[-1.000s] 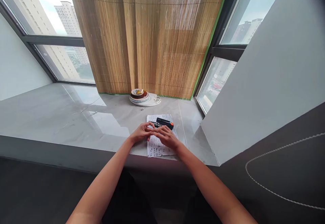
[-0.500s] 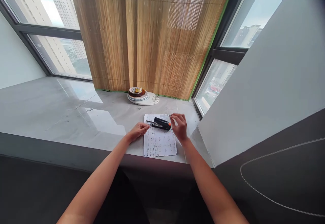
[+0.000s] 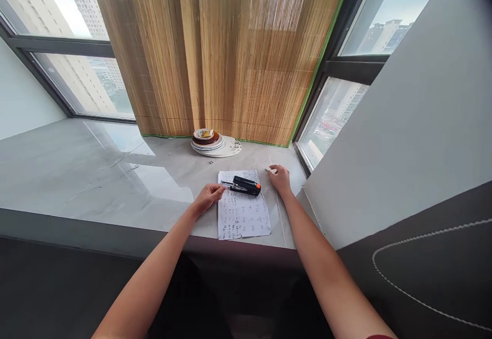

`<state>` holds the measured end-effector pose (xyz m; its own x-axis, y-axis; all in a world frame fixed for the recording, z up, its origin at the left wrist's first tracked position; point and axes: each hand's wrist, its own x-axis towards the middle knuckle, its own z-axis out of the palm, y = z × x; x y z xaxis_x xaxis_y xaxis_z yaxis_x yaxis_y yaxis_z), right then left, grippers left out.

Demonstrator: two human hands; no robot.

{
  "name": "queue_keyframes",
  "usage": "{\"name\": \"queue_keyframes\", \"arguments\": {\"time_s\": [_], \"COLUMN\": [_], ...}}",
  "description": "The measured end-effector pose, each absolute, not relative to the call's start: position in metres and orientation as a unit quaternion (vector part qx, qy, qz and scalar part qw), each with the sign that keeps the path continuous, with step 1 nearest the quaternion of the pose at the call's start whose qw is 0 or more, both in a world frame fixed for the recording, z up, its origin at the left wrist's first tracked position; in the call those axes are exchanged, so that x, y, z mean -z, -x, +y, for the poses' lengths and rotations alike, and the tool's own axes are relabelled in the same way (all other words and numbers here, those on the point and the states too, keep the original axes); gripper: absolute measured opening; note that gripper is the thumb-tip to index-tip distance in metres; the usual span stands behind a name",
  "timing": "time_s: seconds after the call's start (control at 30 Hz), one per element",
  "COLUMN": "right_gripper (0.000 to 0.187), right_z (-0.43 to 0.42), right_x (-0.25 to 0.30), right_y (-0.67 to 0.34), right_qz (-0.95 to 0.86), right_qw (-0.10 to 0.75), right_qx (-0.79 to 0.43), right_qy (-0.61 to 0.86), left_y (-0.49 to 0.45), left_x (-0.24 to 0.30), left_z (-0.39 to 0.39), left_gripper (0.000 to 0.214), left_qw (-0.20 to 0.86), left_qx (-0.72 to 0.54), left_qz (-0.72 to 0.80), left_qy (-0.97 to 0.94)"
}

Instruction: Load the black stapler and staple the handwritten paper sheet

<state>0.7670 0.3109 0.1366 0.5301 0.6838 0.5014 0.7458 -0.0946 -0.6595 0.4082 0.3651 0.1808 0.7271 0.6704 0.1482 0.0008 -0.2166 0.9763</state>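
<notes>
A black stapler (image 3: pixel 247 186) with an orange spot at its right end rests over handwritten paper sheets (image 3: pixel 246 216), its arms spread apart and a silvery part showing at the left. My left hand (image 3: pixel 208 197) is closed, thumb and fingers pinching the stapler's left tip. Off the paper's upper right edge, my right hand (image 3: pixel 280 177) is closed in a pinch just over the sill. A tiny greyish piece (image 3: pixel 267 169) shows at its fingertips, too small to name surely.
Behind the paper a stack of plates (image 3: pixel 207 147) stands on the grey tiled sill (image 3: pixel 96 175). Small bits (image 3: pixel 211 162) lie before it. A bamboo blind (image 3: pixel 230 62) hangs at the back. A slanted wall (image 3: pixel 384 139) borders the right, with a beaded cord (image 3: pixel 384 272).
My right hand has moved right and slightly away from me, off the stapler's right end to beside the paper. My left hand stays at the stapler's left tip.
</notes>
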Motion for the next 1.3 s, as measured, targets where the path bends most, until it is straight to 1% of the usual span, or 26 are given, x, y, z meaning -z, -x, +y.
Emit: {"name": "queue_keyframes", "arguments": {"time_s": [0.03, 0.1, 0.13, 0.17, 0.23, 0.27, 0.3, 0.4, 0.47, 0.57, 0.63, 0.83, 0.9, 1.03, 1.17, 1.23, 1.3], "right_gripper": [0.022, 0.024, 0.024, 0.024, 0.022, 0.021, 0.020, 0.017, 0.016, 0.017, 0.017, 0.013, 0.012, 0.014, 0.022, 0.026, 0.027], "right_z": [0.309, 0.305, 0.305, 0.304, 0.306, 0.308, 0.309, 0.314, 0.315, 0.316, 0.316, 0.312, 0.310, 0.307, 0.310, 0.311, 0.311], "right_x": [-0.137, -0.138, -0.138, -0.137, -0.137, -0.136, -0.136, -0.136, -0.135, -0.134, -0.134, -0.142, -0.146, -0.154, -0.156, -0.156, -0.153], "right_y": [-0.769, -0.774, -0.777, -0.779, -0.781, -0.781, -0.780, -0.778, -0.777, -0.778, -0.778, -0.773, -0.770, -0.765, -0.757, -0.753, -0.750], "right_qz": [-0.448, -0.369, -0.341, -0.325, -0.325, -0.334, -0.348, -0.403, -0.418, -0.411, -0.409, -0.396, -0.395, -0.409, -0.429, -0.445, -0.460], "right_qw": [0.494, 0.540, 0.554, 0.563, 0.568, 0.562, 0.551, 0.500, 0.483, 0.481, 0.479, 0.432, 0.409, 0.366, 0.297, 0.269, 0.260], "right_qx": [0.020, -0.007, -0.017, -0.026, -0.036, -0.040, -0.044, -0.052, -0.059, -0.063, -0.062, -0.078, -0.074, -0.064, -0.062, -0.039, -0.005], "right_qy": [0.745, 0.756, 0.759, 0.759, 0.756, 0.756, 0.757, 0.765, 0.767, 0.772, 0.775, 0.806, 0.819, 0.834, 0.851, 0.854, 0.849], "left_y": [-0.408, -0.407, -0.406, -0.406, -0.408, -0.410, -0.413, -0.423, -0.429, -0.432, -0.431, -0.420, -0.416, -0.410, -0.406, -0.404, -0.403], "left_x": [-0.180, -0.177, -0.176, -0.176, -0.176, -0.177, -0.176, -0.172, -0.167, -0.160, -0.159, -0.161, -0.160, -0.157, -0.158, -0.160, -0.163], "left_z": [0.365, 0.370, 0.377, 0.385, 0.409, 0.423, 0.437, 0.472, 0.485, 0.489, 0.482, 0.446, 0.435, 0.422, 0.419, 0.418, 0.417], "left_gripper": [0.053, 0.044, 0.039, 0.033, 0.018, 0.017, 0.023, 0.051, 0.059, 0.051, 0.044, 0.035, 0.031, 0.035, 0.025, 0.022, 0.022], "left_qw": [0.537, 0.416, 0.357, 0.308, 0.254, 0.236, 0.222, 0.204, 0.215, 0.231, 0.215, 0.080, 0.062, 0.086, 0.143, 0.157, 0.160], "left_qx": [-0.339, -0.438, -0.462, -0.466, -0.422, -0.397, -0.373, -0.312, -0.277, -0.244, -0.242, -0.226, -0.228, -0.276, -0.330, -0.365, -0.398], "left_qz": [0.263, 0.353, 0.397, 0.433, 0.463, 0.464, 0.455, 0.429, 0.433, 0.431, 0.427, 0.468, 0.469, 0.456, 0.436, 0.418, 0.401], "left_qy": [-0.726, -0.715, -0.708, -0.708, -0.737, -0.756, -0.778, -0.823, -0.830, -0.837, -0.844, -0.851, -0.851, -0.842, -0.825, -0.817, -0.809]}}
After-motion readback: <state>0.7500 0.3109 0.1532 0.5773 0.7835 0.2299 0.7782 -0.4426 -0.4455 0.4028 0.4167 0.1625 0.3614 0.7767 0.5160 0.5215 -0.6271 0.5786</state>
